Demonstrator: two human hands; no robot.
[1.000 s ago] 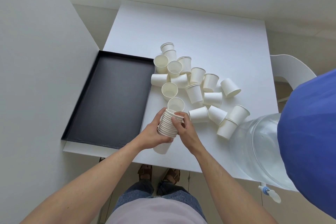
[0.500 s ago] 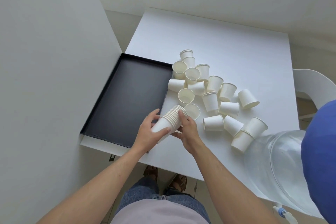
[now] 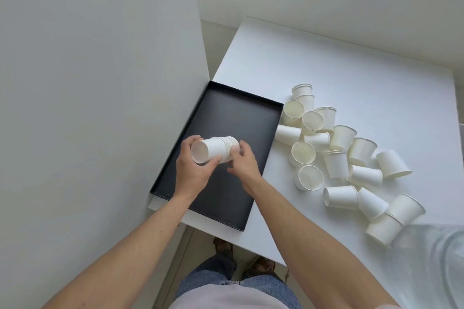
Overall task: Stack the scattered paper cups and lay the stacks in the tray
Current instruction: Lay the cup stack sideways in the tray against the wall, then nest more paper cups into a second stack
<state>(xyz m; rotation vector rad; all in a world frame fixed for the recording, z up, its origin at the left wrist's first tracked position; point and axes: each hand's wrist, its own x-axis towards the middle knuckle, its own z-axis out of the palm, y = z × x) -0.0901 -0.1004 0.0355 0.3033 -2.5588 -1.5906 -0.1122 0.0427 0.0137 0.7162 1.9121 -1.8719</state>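
Note:
A stack of white paper cups (image 3: pixel 216 151) lies on its side in the air above the black tray (image 3: pixel 241 118), bottom end toward the left. My left hand (image 3: pixel 192 169) grips the stack's bottom end. My right hand (image 3: pixel 244 162) holds the rim end with thumb and fingers. Several loose white paper cups (image 3: pixel 336 153) lie scattered on the white table (image 3: pixel 351 70) to the right of the tray, some upright, some on their sides. The tray holds nothing else.
A white wall panel (image 3: pixel 100 83) stands right along the tray's left side. A clear plastic water jug (image 3: pixel 437 263) sits at the table's near right corner, next to the nearest cups. My legs and sandals show below the table's front edge.
Both hands carried the stack left from the table in front of the loose cups to above the tray, turning it from upright to lying sideways. The view swung left.

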